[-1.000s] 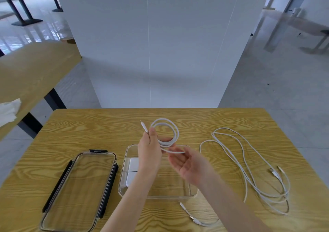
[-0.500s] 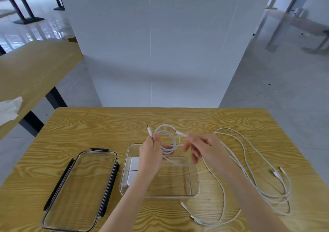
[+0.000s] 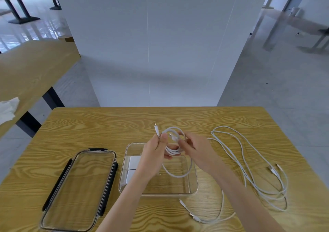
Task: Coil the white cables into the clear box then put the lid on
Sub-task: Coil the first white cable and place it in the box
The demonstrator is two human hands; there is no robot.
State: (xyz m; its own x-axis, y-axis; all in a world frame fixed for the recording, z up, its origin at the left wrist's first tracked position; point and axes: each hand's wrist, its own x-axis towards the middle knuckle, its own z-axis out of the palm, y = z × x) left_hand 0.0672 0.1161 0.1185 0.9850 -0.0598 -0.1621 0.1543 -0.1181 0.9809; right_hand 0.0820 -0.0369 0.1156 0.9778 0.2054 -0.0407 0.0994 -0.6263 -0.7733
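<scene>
My left hand (image 3: 155, 156) pinches a small coil of white cable (image 3: 173, 149) above the clear box (image 3: 195, 183), one plug end sticking up past the thumb. Just to its right, my right hand (image 3: 197, 150) grips the same cable's other plug end beside the coil. A slack loop (image 3: 178, 174) hangs from the coil into the box. Two white chargers (image 3: 132, 167) lie in the box's left end. The clear lid (image 3: 78, 190) with black latches lies flat left of the box. A second loose white cable (image 3: 249, 167) sprawls on the table at the right.
More loose white cable with plugs (image 3: 194, 215) lies in front of the box near the table's front edge. A white partition (image 3: 151, 53) stands behind the wooden table (image 3: 89, 128). Another wooden table (image 3: 26, 68) with white cloth is at the far left.
My right hand moved left, bringing the plug end up against the coil in my left hand. The trailing cable now hangs as a shorter loop into the box.
</scene>
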